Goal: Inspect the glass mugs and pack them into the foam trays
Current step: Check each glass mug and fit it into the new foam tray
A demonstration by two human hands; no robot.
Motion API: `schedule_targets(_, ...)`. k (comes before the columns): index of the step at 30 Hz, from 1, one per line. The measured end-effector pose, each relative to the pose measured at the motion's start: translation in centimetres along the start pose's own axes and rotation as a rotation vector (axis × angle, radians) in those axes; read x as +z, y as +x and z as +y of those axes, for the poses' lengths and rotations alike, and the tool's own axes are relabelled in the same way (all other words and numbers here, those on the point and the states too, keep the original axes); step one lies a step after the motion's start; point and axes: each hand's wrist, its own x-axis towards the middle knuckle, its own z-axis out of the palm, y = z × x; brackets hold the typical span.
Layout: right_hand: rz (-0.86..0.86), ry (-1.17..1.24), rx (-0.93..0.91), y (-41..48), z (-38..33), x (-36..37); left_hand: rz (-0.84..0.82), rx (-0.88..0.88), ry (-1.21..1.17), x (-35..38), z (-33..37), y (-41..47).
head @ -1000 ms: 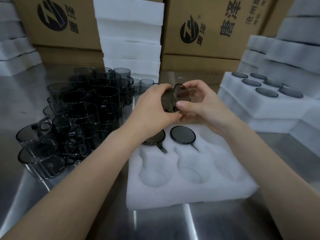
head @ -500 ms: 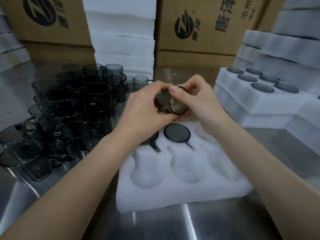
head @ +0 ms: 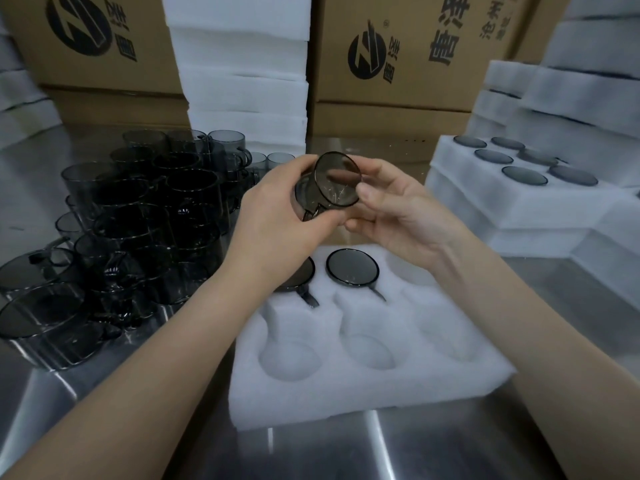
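A smoky mug (head: 337, 183) is held in the air at the centre of the frame, above the far edge of the tray (head: 346, 393). It is tilted so that one round end is turned towards the camera. It is grasped by both hands. The left hand (head: 277, 220) is curled round its body from the left. The right hand (head: 398, 209) pinches its rim, thumb on the near edge and fingers behind.

The tray lies on the bench (head: 346, 452) in the lower centre. In its far row the middle mug (head: 352, 266) is seated in plain sight, and the left mug (head: 298, 282) is half hidden under the left wrist. The far right pocket and the three near pockets lie open.

The pile (head: 138, 220) of loose mugs is crowded at the left of the frame, just beside the tray's left edge. A full tray (head: 519, 202) is stacked at the right, with a strip of bare bench between it and the tray. The far edge of the bench is closed off by a foam stack (head: 242, 81) and boxes (head: 415, 91). Bare steel is seen between the tray's near edge and the bottom of the frame.
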Motion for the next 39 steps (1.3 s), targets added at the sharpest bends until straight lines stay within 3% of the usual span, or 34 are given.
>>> schedule_targets(10,0.176,-0.501,-0.173,-0.1,0.5,1.3,-0.041,0.064,0.08,0.2,0.0,-0.2)
schedule_targets(15,0.288,-0.601,-0.177,0.0,0.5,1.9,-0.079,0.143,0.131,0.3,0.2,-0.3)
schedule_targets(21,0.348,-0.501,-0.192,0.0,0.3,1.9,-0.069,0.151,0.175,0.2,0.5,-0.3)
schedule_targets(27,0.292,-0.142,-0.123,0.1,-0.3,1.4,0.019,0.065,0.033,0.0,0.8,-0.4)
schedule_targets(32,0.079,-0.194,0.057,0.1,-0.2,1.2,0.009,0.114,-0.114,-0.2,0.7,-0.6)
schedule_targets(39,-0.018,-0.192,-0.055,-0.3,-0.1,1.0,0.001,0.096,-0.072,0.0,0.0,-0.3)
